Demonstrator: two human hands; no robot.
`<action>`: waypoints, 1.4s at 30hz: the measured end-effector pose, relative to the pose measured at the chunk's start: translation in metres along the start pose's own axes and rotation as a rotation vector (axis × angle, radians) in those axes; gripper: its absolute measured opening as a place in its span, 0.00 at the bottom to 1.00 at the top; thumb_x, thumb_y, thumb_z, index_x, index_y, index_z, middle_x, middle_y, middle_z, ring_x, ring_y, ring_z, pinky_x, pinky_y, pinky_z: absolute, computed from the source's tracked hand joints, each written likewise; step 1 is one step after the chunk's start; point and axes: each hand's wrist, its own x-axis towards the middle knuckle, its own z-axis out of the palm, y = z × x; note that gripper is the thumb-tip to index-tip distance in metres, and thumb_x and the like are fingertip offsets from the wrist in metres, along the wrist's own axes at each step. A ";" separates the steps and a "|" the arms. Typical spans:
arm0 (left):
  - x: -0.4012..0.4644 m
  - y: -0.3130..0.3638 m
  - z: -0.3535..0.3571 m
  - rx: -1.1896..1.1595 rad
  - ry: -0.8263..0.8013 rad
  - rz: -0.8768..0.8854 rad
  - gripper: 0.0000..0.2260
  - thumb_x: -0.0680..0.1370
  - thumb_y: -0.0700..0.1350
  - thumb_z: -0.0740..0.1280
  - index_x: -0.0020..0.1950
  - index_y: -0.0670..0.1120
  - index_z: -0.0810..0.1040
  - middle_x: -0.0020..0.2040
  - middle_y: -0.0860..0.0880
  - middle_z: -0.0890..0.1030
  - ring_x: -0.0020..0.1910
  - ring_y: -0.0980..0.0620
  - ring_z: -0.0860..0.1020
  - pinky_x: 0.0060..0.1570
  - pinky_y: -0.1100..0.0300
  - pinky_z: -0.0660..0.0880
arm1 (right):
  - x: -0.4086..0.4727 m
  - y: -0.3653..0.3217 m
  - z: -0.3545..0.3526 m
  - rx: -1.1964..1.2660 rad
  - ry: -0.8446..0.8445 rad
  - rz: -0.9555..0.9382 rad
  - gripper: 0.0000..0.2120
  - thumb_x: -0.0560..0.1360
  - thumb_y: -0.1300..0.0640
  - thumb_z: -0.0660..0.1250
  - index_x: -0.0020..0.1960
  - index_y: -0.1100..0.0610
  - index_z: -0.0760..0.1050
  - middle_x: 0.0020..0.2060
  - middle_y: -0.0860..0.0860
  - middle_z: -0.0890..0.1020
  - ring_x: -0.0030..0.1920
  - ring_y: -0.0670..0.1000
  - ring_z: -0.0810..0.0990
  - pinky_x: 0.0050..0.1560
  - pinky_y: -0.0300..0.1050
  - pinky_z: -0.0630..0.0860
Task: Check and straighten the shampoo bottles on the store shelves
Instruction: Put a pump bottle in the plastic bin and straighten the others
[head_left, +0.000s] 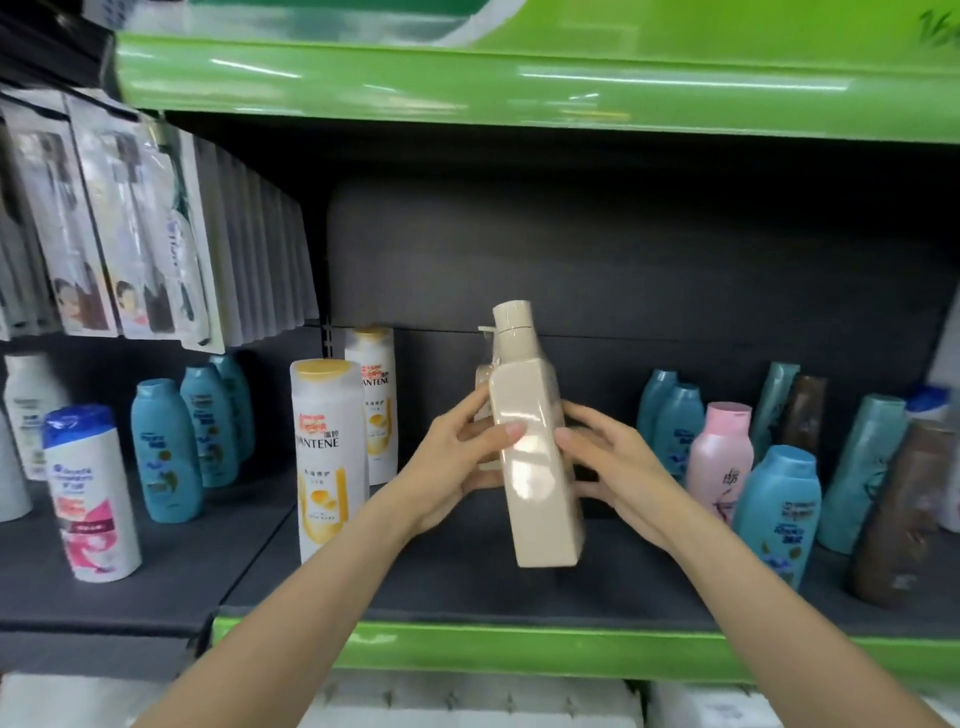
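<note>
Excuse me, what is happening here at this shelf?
A person is tidying shampoo on a store shelf. Both hands hold a tall beige bottle, tilted in front of the dark back panel: the left hand grips its left side, the right hand its right side. Pantene bottles stand to the left, blue and pink bottles to the right.

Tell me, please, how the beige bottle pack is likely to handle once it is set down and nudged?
The beige pack looks tall and narrow, so a push up high may tip it. Its glossy wrap could be slippery; both hands hold it. The flat base should keep it from rolling.
</note>
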 end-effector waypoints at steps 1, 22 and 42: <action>0.000 0.000 0.000 0.027 0.000 -0.002 0.19 0.73 0.43 0.69 0.61 0.57 0.75 0.53 0.51 0.83 0.54 0.49 0.81 0.45 0.54 0.80 | -0.001 -0.002 0.002 -0.024 0.041 -0.006 0.29 0.68 0.49 0.70 0.67 0.51 0.69 0.53 0.52 0.83 0.55 0.50 0.81 0.54 0.55 0.79; -0.014 0.009 -0.011 0.020 0.154 -0.036 0.17 0.76 0.48 0.65 0.65 0.51 0.74 0.54 0.48 0.83 0.53 0.48 0.82 0.52 0.46 0.79 | -0.030 -0.014 0.012 -0.089 0.083 -0.169 0.25 0.72 0.66 0.69 0.66 0.48 0.73 0.55 0.45 0.82 0.54 0.43 0.81 0.44 0.39 0.80; -0.010 0.012 0.008 0.306 0.254 0.161 0.19 0.75 0.46 0.69 0.62 0.62 0.70 0.49 0.54 0.83 0.47 0.58 0.82 0.44 0.59 0.80 | -0.024 -0.026 0.023 -0.213 0.303 -0.238 0.19 0.76 0.57 0.65 0.66 0.45 0.71 0.52 0.37 0.78 0.54 0.42 0.78 0.58 0.46 0.76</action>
